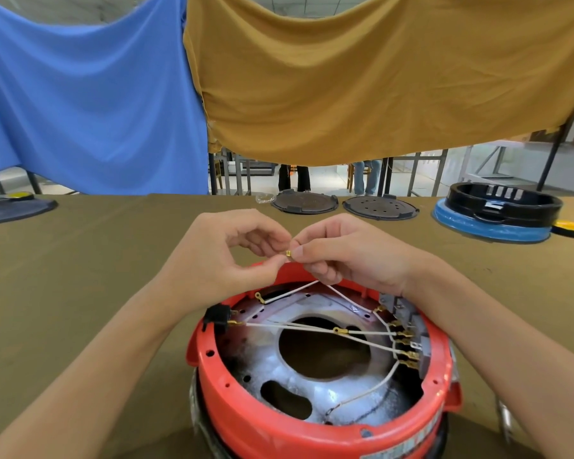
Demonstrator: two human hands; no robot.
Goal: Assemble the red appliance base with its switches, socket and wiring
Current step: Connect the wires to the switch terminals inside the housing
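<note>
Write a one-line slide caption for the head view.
Both hands, left and right, pinch a brass wire terminal above the open red appliance base, its white wires partly connected.

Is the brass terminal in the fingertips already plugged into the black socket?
No: both hands pinch the brass terminal above the red base, away from the black socket.

White wires [315, 329] cross the red base [265, 422] opening, barring entry from above; bare bench [90, 260] lies open left; black discs [342, 203] line the far edge.
</note>
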